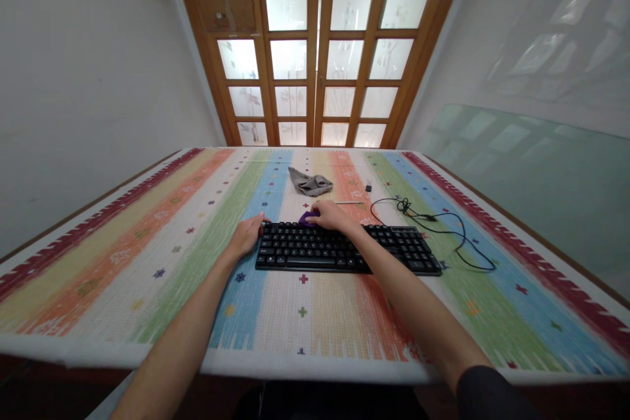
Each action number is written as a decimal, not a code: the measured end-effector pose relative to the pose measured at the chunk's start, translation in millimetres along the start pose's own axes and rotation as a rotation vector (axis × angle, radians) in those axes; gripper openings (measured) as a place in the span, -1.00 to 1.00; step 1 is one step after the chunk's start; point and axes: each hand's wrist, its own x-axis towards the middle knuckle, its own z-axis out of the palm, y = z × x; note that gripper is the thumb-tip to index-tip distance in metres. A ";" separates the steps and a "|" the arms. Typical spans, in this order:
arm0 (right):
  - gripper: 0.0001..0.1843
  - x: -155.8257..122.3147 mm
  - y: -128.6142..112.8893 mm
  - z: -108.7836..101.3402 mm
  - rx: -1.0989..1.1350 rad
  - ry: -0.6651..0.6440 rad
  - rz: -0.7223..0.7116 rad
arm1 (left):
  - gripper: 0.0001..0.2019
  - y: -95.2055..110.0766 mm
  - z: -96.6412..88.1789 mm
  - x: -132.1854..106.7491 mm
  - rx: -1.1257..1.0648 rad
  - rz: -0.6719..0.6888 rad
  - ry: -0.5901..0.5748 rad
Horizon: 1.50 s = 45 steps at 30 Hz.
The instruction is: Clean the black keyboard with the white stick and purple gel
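Note:
A black full-size keyboard (pixel 305 252) lies flat across the striped cloth, its keys facing up. My left hand (pixel 249 234) grips its upper left corner, the fingers closed round the edge. Over the top row of keys, left of the middle, my right hand (pixel 329 215) is closed on a small purple, soft-looking lump (pixel 308 218). The fingers partly cover that lump, and whether it is cloth or putty I cannot tell. My right forearm crosses above the keyboard and hides some keys.
A crumpled grey cloth (pixel 311 184) lies beyond the keyboard. Near it are a thin stick-like tool (pixel 350 202) and a small black clip-like object (pixel 369 188). The keyboard's black cable (pixel 462 236) loops to the right over the tablecloth (pixel 187 282).

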 end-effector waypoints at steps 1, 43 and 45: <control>-0.77 -1.3 2.2 -1.9 0.002 0.008 -0.005 | -0.36 0.3 -0.2 0.0 -0.003 0.003 -0.001; -0.77 -29.6 38.4 -18.0 0.037 -0.142 0.012 | -0.38 -0.4 0.0 0.5 0.032 -0.009 0.001; -0.77 -27.8 36.6 -15.4 0.021 -0.121 0.031 | -0.39 0.1 -0.1 0.2 0.025 -0.013 0.000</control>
